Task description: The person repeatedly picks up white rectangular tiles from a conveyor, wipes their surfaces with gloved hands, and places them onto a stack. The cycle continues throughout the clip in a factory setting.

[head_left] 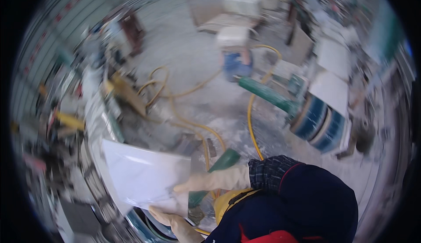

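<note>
A dusty grey concrete floor is seen, crossed by yellow hoses. White slabs are stacked at right; cluttered shelving is blurred at left.

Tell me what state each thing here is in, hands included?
White slab: tilted, held at its lower right corner.
Right hand: gloved, laid flat on the slab's edge.
Left hand: gloved, under the slab's lower corner.
Yellow hose: loose, looping across the dusty floor.
Blue-and-white discs: stacked on edge, leaning.
</note>
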Motion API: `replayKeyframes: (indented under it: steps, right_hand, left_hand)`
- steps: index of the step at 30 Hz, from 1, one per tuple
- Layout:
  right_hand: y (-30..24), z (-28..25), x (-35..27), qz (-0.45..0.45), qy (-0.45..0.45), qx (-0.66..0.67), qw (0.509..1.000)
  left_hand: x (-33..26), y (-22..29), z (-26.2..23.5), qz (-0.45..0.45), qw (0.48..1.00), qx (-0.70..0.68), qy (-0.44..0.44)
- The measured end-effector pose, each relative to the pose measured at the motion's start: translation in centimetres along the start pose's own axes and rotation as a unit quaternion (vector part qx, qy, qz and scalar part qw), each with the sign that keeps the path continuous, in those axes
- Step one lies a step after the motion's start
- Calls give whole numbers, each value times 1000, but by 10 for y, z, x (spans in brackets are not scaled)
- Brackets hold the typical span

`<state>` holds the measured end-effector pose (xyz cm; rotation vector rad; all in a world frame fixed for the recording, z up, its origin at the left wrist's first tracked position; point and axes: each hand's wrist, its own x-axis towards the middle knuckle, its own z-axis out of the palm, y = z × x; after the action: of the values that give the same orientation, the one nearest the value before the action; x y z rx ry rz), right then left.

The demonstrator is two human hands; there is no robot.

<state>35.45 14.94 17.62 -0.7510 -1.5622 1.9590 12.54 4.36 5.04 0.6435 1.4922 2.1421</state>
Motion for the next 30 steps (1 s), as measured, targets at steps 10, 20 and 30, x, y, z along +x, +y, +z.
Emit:
replayKeyframes:
  steps: [10, 20, 30]
  right_hand:
    - [76, -136, -190, -69, 384, -108, 914]
    - [104, -134, -347, -14, 650, 106, 752]
    - [161, -152, -387, -131, 680, 240, 680]
  left_hand:
    - [-62, -43, 242, -491, 756, 12, -434]
    - [-236, -44, 354, -596, 507, 94, -616]
    - [-316, -83, 377, -317, 552, 169, -753]
